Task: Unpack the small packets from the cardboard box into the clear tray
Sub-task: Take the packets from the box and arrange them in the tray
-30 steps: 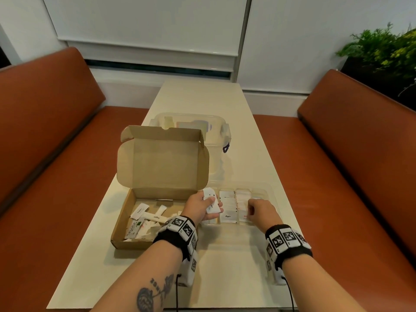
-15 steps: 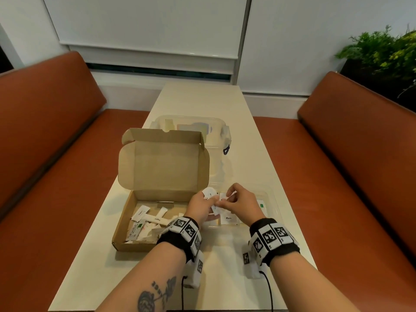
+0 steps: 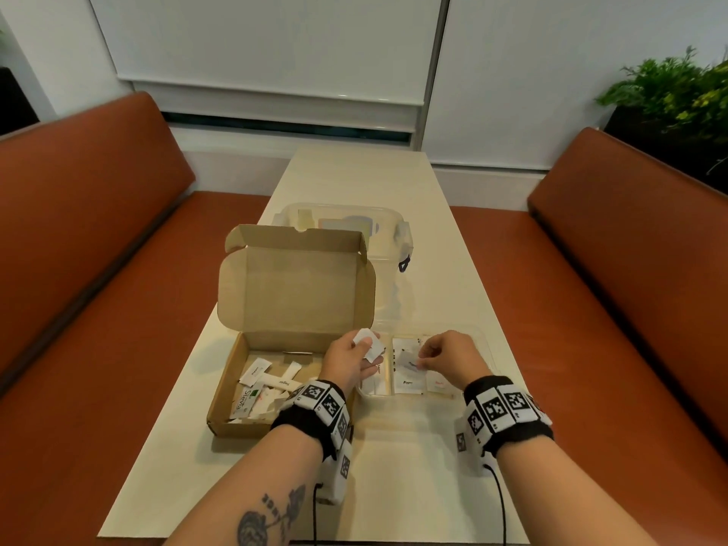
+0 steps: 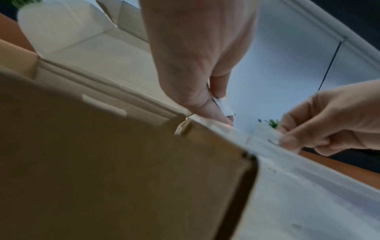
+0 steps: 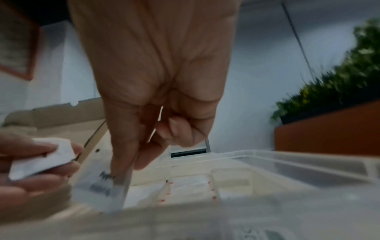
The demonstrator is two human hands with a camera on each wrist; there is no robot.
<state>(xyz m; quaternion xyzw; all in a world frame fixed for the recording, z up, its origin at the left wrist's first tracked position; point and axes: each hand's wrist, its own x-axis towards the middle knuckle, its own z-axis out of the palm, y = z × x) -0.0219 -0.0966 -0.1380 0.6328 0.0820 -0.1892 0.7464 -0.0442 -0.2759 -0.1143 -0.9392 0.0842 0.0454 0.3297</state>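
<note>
The open cardboard box (image 3: 232,388) lies on the table's left with several small packets (image 3: 262,388) inside. To its right stands the clear tray (image 3: 482,348), and several white packets (image 3: 407,382) lie flat in it. My left hand (image 3: 346,358) hovers between box and tray and grips a small stack of white packets (image 3: 368,342), also seen in the right wrist view (image 5: 41,157). Over the tray's middle, my right hand (image 3: 445,354) pinches one white packet (image 3: 409,364) by thumb and forefinger; the right wrist view shows this packet (image 5: 102,183) low in the tray.
A clear lidded container (image 3: 388,246) stands right behind the box's raised lid (image 3: 295,281). Orange benches (image 3: 98,269) flank the narrow table (image 3: 394,486). A green plant (image 3: 677,92) sits at the back right.
My right hand left the tray, met the left hand and took one packet from its stack, then carried it back down over the tray. The left hand stayed put.
</note>
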